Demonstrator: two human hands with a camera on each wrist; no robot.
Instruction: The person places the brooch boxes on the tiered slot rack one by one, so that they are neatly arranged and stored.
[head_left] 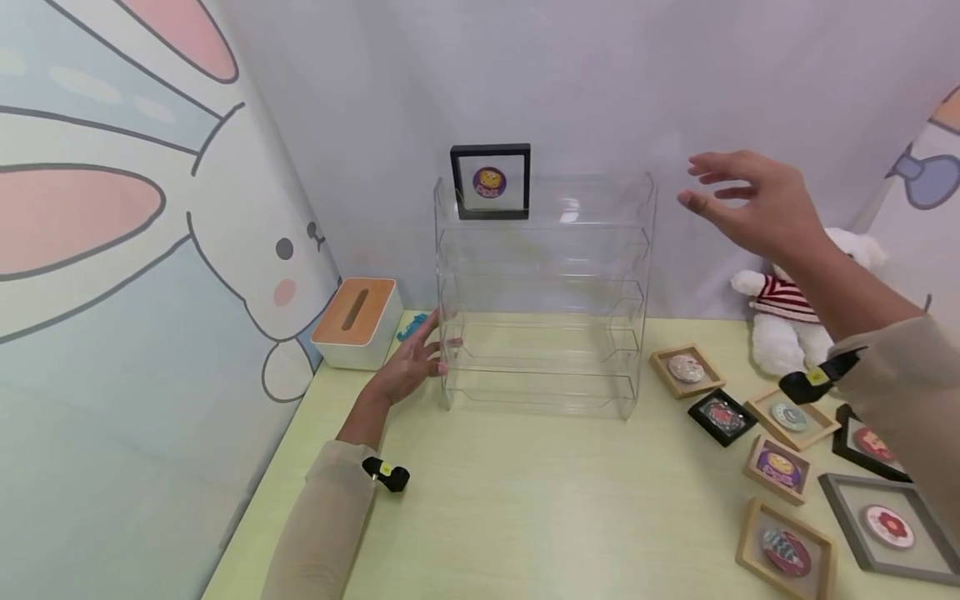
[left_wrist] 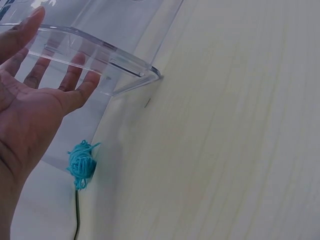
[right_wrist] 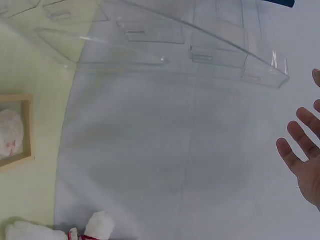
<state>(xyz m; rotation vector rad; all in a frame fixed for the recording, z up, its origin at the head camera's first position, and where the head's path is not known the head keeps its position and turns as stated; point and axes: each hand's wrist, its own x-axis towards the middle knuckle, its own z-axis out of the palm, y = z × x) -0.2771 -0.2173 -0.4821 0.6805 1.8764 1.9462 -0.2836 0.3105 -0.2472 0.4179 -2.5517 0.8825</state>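
A clear acrylic tiered rack [head_left: 543,372] stands upright on the table. My left hand [head_left: 408,367] is at its lower left side, with loosely extended fingers. In the left wrist view, the fingers of that hand [left_wrist: 35,110] show partly through the clear side panel, and the thumb is spread apart; whether they touch the panel is hard to tell. On the rack's top tier, at the left, a black square frame [head_left: 491,213] holds a round purple and yellow badge [head_left: 490,182]. My right hand [head_left: 757,200] hovers in the air right of the rack, holding nothing, its fingers apart and slightly bent.
Several framed badges, among them a small wooden frame [head_left: 777,470] and a grey frame [head_left: 862,533], lie at the right. Behind them sits a white plush bear [head_left: 780,337]. A tissue box [head_left: 358,321] and a blue yarn bundle [left_wrist: 82,164] are left of the rack.
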